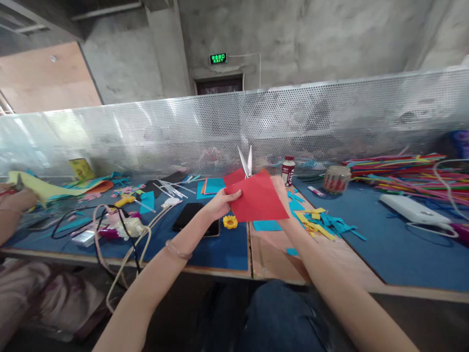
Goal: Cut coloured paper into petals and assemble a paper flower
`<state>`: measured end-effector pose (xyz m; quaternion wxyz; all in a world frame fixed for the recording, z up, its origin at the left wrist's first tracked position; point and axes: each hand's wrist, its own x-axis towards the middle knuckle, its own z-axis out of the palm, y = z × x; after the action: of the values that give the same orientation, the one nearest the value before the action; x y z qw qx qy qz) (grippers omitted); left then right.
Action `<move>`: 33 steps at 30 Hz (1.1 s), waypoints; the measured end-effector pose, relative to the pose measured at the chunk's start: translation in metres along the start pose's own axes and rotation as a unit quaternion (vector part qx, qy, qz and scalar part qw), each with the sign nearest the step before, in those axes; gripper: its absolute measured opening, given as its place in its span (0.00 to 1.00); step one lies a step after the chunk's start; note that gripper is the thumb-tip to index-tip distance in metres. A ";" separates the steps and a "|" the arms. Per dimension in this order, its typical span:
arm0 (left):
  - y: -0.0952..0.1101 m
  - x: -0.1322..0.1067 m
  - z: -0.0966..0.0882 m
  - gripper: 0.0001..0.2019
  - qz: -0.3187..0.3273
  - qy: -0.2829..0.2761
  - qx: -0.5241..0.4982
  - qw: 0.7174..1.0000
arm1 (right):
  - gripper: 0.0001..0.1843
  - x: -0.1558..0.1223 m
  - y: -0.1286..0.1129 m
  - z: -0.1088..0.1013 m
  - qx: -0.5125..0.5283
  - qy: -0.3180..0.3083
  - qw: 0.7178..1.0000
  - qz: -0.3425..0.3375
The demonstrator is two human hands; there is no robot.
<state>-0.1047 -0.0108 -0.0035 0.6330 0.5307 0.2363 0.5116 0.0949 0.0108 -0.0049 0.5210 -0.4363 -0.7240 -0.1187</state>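
Observation:
Raised above the table is a sheet of red paper (256, 199), with its left edge pinched in my left hand (220, 203). My right hand (281, 191) is at the paper's right side, and the sheet hides most of its fingers. Scissors (246, 164) stick out past the far edge of the paper, blades parted and pointing away from me; their handles are hidden behind the sheet on my right hand's side. Below my left hand lie a yellow ring-shaped paper piece (230, 222) and a black phone (192, 217).
Blue and yellow paper strips (330, 222) lie to the right, near a maroon-capped bottle (288, 171) and a jar (336, 179). A white power strip (417, 209) is farther right. Cables (146, 234) and a yellow glue gun (125, 200) lie left. Another person's hand (16, 200) holds yellow paper.

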 end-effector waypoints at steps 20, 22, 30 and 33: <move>0.001 0.006 0.004 0.20 0.134 0.114 0.048 0.983 | 0.57 -0.028 -0.038 0.043 0.186 -0.010 0.981 0.056; -0.004 0.006 0.007 0.19 0.131 0.103 0.061 0.984 | 0.55 -0.032 -0.040 0.046 0.273 -0.040 0.956 0.099; -0.012 0.007 0.010 0.16 0.170 0.073 0.159 0.970 | 0.28 -0.031 -0.046 0.032 0.356 -0.047 0.913 0.196; -0.008 0.009 0.005 0.21 0.189 0.110 0.177 0.960 | 0.25 -0.026 -0.043 0.026 0.397 -0.038 0.891 0.215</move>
<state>-0.0939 -0.0037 -0.0075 0.3907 0.6095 0.2872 0.6272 0.0477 -0.0117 -0.0261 0.6355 -0.3422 -0.6185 0.3106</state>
